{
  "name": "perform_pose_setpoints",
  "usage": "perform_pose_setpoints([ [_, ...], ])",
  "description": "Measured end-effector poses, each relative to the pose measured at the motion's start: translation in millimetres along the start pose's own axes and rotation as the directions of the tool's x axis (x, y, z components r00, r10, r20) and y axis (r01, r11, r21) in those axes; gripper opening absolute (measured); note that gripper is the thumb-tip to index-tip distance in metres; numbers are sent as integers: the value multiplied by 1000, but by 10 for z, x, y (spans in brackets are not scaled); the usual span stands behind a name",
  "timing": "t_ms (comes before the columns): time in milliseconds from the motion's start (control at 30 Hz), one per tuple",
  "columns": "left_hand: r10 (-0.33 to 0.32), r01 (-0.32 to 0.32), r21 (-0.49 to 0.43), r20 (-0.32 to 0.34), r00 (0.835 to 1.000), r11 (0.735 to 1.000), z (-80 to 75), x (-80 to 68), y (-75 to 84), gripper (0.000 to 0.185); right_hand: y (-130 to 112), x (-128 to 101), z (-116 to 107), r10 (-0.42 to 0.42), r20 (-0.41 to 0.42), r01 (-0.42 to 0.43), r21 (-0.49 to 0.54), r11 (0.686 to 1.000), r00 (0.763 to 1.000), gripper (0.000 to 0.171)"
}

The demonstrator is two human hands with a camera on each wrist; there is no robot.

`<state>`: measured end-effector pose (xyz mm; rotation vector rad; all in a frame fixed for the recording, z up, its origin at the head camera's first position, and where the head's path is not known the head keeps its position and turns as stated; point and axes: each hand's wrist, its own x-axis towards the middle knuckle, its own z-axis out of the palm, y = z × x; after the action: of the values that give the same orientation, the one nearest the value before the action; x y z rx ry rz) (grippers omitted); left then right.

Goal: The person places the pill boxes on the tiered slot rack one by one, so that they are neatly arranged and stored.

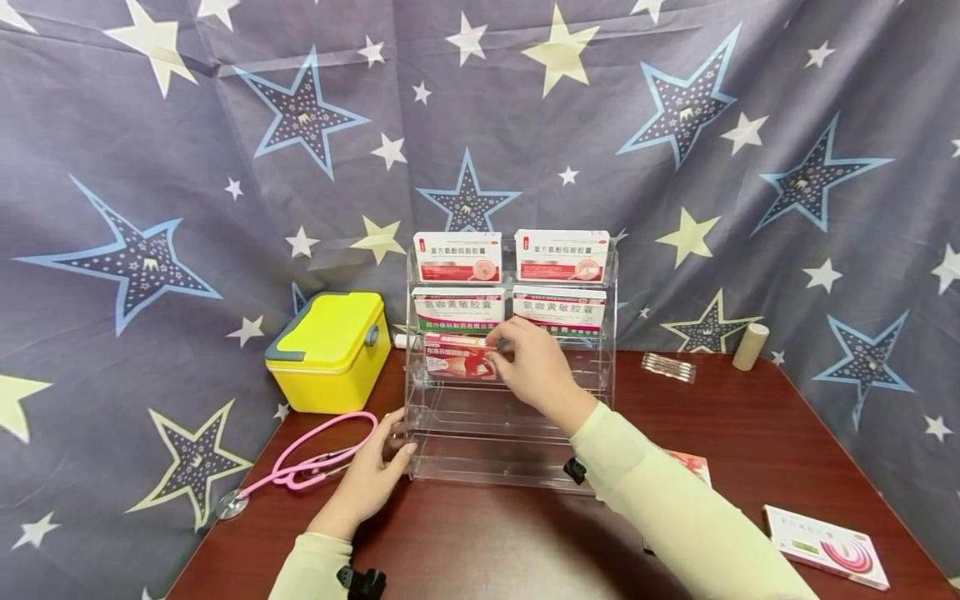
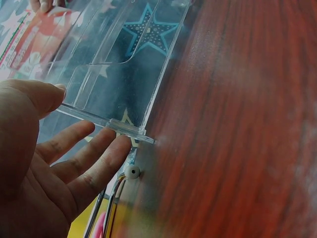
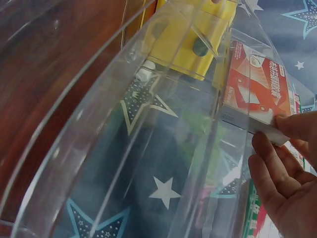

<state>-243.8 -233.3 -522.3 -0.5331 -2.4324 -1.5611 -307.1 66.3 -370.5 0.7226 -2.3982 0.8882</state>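
Centrally in the head view, a clear acrylic rack (image 1: 480, 433) stands on a dark red wooden table (image 1: 750, 433). The right hand (image 1: 534, 362) pinches the right end of a red medicine box (image 1: 459, 357) between thumb and fingertips, holding it at the rack's third tier on the left side, just below the upper rows; in the right wrist view the fingers (image 3: 277, 168) close on the box's edge (image 3: 255, 91). The left hand (image 1: 375, 471) rests with straight, relaxed fingers against the rack's lower left corner, gripping nothing; the left wrist view shows the fingertips (image 2: 111, 148) touching the bottom ledge.

Four white boxes (image 1: 510, 283) fill the two top tiers. To the left of the rack sit a yellow case (image 1: 330, 350) and, nearer the lower left, a pink stethoscope (image 1: 300, 467). At the lower right of the frame lies a white box with a pink swirl (image 1: 825, 546), well apart from the rack. Toward the upper right of the table stand a beige roll (image 1: 750, 346) and a small clear packet (image 1: 669, 367).
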Motion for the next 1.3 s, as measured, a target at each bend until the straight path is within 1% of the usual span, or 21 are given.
perform_pose_setpoints([
  [200,-2,2,8,-2,1000,1000,0,-2,16,58,-26,18,61,-6,-4,7,20,1000,1000,12],
  [433,-20,20,26,-4,1000,999,-7,-6,35,58,-32,23,110,-29,-8,29,27,999,1000,14],
  [633,-28,28,40,-2,1000,999,-20,-11,37,58,-34,10,146,-33,7,32,58,998,999,18],
  [1300,-39,39,24,0,999,999,-5,-3,17,60,-37,17,138,-17,24,15,73,997,1000,18],
])
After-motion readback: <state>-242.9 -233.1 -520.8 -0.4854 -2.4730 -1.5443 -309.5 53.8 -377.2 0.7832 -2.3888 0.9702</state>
